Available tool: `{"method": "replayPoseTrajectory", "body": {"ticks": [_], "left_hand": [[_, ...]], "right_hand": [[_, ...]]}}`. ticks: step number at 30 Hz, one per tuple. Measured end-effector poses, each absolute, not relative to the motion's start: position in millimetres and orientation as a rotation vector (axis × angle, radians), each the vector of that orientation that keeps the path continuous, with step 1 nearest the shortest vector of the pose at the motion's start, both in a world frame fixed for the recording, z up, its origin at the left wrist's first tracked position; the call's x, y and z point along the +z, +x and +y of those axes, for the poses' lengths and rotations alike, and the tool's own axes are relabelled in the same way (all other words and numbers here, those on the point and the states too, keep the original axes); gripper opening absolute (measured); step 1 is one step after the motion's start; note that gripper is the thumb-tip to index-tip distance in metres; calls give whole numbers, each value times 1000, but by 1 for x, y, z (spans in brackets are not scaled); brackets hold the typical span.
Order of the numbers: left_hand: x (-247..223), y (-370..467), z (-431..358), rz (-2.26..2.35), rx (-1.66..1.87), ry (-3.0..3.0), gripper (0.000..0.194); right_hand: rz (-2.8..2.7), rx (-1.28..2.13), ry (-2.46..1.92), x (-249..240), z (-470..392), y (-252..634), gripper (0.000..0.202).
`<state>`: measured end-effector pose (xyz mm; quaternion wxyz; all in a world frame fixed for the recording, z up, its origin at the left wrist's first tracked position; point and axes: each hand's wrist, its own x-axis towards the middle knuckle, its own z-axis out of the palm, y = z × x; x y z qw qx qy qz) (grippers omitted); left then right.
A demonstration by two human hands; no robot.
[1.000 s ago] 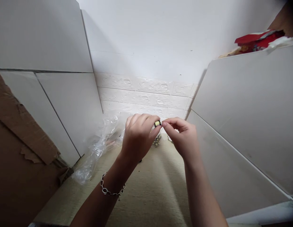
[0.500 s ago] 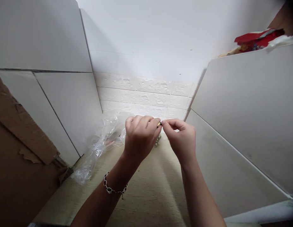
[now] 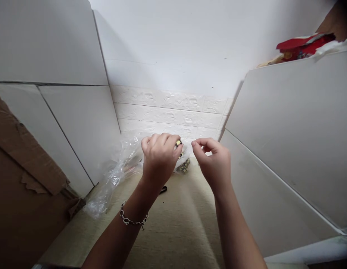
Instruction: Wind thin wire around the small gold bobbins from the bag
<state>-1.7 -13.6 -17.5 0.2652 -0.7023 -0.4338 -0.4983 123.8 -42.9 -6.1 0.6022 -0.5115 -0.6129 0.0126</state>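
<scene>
Between the thumb and forefinger of my left hand (image 3: pixel 162 155) sits a small yellow-and-black electronic component (image 3: pixel 178 142) with dark pin-like edges. A chain bracelet (image 3: pixel 131 220) circles my left wrist. My right hand (image 3: pixel 212 158) is a short gap to the right, its thumb and forefinger pinched together; whatever lies between those tips is too small to make out. Behind and below my left hand, a clear plastic bag (image 3: pixel 187 155) holds several similar yellow-and-black pieces (image 3: pixel 183 167). A dark thin object (image 3: pixel 163 189) lies partly hidden under my left wrist.
A crumpled clear plastic bag (image 3: pixel 114 179) lies at the left on the pale work surface (image 3: pixel 181 224). White panels (image 3: pixel 75 123) and torn cardboard (image 3: pixel 25 164) border the left, another white panel (image 3: pixel 291 149) the right. A red packet (image 3: pixel 305 48) rests on top at right.
My left hand has drawn left, away from my right hand, and the component in it shows more fully. The bag of pieces and the dark thin object have come into sight.
</scene>
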Motion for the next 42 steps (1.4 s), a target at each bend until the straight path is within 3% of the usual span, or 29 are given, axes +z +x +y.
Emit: {"method": "replayPoseTrajectory", "body": {"ticks": [7,11,42], "left_hand": [[-17,3,-18,-1136,-1400,-2005,8],[-15,3,-20,-1143,-1430,-2048,9],[-12,2,-21,-1080,-1503,-2221,9]], "right_hand": [[-1274,453,-1100,-6,-34,125,28],[-1305,544,-1044,-6,-31,131,23],[-1277,459,-866,-6,-28,146,15]]}}
